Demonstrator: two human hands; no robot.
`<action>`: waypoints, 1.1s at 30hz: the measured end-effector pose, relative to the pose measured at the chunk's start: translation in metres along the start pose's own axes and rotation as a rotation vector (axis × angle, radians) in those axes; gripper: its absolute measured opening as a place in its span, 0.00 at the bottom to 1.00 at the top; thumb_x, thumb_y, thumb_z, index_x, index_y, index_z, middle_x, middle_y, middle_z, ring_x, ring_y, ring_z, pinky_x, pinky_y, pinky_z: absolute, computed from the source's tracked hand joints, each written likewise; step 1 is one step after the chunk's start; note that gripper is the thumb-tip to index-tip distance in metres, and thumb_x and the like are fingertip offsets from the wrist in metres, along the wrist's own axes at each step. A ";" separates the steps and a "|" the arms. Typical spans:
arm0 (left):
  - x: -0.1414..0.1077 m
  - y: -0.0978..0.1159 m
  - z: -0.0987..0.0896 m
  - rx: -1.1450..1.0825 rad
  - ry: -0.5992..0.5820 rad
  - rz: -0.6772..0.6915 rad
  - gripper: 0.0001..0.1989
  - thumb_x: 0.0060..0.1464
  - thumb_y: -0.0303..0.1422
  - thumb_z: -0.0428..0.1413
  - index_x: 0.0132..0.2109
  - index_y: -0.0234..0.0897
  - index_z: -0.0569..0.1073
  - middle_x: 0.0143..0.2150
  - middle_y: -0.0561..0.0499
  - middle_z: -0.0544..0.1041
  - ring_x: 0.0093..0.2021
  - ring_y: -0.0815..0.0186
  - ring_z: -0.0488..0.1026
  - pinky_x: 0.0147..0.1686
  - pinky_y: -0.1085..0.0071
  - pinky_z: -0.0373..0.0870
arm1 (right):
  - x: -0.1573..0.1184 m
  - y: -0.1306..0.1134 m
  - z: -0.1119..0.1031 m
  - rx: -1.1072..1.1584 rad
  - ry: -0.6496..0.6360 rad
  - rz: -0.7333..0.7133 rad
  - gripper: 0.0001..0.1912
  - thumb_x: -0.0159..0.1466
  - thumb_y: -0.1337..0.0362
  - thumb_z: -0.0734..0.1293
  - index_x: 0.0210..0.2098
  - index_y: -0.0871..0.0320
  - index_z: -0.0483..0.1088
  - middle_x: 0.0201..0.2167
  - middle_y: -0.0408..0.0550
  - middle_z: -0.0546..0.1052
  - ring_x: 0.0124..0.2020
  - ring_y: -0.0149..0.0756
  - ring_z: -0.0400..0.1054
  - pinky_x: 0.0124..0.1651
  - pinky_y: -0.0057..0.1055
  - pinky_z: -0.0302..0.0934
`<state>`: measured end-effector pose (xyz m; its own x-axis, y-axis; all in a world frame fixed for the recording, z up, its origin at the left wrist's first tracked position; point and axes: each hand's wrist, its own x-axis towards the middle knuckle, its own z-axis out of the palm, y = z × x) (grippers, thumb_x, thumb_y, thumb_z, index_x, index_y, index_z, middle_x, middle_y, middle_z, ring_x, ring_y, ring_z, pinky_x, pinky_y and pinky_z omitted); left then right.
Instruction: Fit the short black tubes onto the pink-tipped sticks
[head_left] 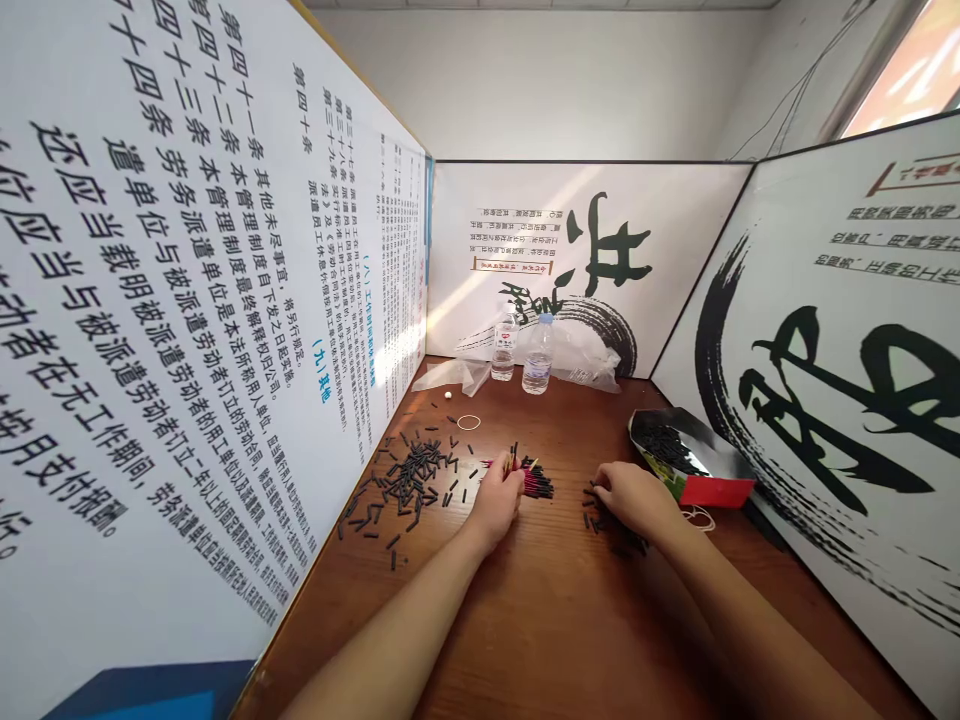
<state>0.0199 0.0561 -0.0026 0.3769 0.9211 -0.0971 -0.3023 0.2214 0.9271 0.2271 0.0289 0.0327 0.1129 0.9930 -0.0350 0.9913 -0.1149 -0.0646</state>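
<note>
My left hand (499, 500) is closed around a few thin sticks (514, 460), at least one with a dark tip pointing up. Just beyond it lies a bunch of thin pink-and-black sticks (538, 480) on the brown table (525, 620). My right hand (631, 490) hovers low at a small group of short black pieces (591, 515), thumb and finger pinched, apparently on one of them. The palm partly hides that group. To the left, many more short black pieces (412, 478) are scattered in a loose pile.
An open red-and-green box (712, 490) of black pieces stands at right, rubber bands (699, 517) beside it. Two water bottles (538, 360) and clear plastic bags (592, 368) sit at the back. One more band (469, 422) lies mid-table. Printed panels (697, 230) wall in three sides.
</note>
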 end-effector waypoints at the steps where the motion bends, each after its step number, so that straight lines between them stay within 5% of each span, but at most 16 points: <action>1: 0.000 -0.001 0.000 0.002 0.000 0.005 0.10 0.51 0.34 0.52 0.33 0.39 0.55 0.20 0.63 0.53 0.15 0.80 0.43 0.15 0.79 0.37 | 0.001 0.001 0.002 0.006 -0.001 0.005 0.09 0.60 0.66 0.61 0.32 0.58 0.73 0.36 0.50 0.78 0.38 0.40 0.71 0.32 0.29 0.51; 10: 0.001 -0.003 -0.001 -0.020 0.007 0.014 0.14 0.51 0.36 0.55 0.33 0.39 0.54 0.20 0.63 0.54 0.15 0.81 0.43 0.16 0.80 0.37 | 0.003 -0.001 0.001 -0.055 0.020 0.006 0.07 0.58 0.67 0.61 0.31 0.59 0.71 0.35 0.53 0.76 0.36 0.41 0.69 0.31 0.31 0.50; 15: 0.000 -0.002 0.000 -0.020 0.005 0.010 0.13 0.51 0.36 0.54 0.32 0.39 0.54 0.20 0.63 0.54 0.15 0.80 0.43 0.16 0.80 0.37 | 0.003 -0.015 -0.002 0.047 0.065 -0.229 0.09 0.59 0.68 0.62 0.36 0.56 0.73 0.38 0.49 0.76 0.42 0.39 0.67 0.38 0.29 0.53; 24: 0.000 -0.001 0.001 -0.025 0.002 0.017 0.11 0.51 0.34 0.52 0.33 0.39 0.55 0.20 0.63 0.54 0.15 0.80 0.43 0.16 0.79 0.37 | 0.003 -0.026 0.007 0.118 0.119 -0.272 0.04 0.55 0.69 0.63 0.25 0.58 0.68 0.29 0.49 0.74 0.33 0.37 0.65 0.33 0.29 0.51; 29: 0.000 0.000 0.001 0.010 0.018 0.021 0.10 0.51 0.34 0.53 0.32 0.39 0.56 0.20 0.63 0.55 0.15 0.80 0.45 0.17 0.80 0.40 | 0.008 -0.041 0.004 0.546 0.196 -0.214 0.03 0.53 0.67 0.63 0.24 0.56 0.63 0.21 0.42 0.71 0.24 0.31 0.62 0.29 0.27 0.53; 33: -0.002 0.002 0.001 0.022 0.027 0.033 0.10 0.51 0.34 0.53 0.33 0.38 0.57 0.21 0.62 0.56 0.15 0.80 0.46 0.17 0.80 0.41 | 0.008 -0.069 0.024 1.139 0.480 -0.098 0.07 0.55 0.61 0.62 0.30 0.57 0.65 0.24 0.42 0.70 0.25 0.32 0.63 0.30 0.28 0.58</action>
<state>0.0198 0.0542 -0.0005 0.3428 0.9363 -0.0759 -0.2948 0.1839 0.9377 0.1583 0.0443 0.0126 0.2934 0.8808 0.3716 0.3997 0.2401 -0.8846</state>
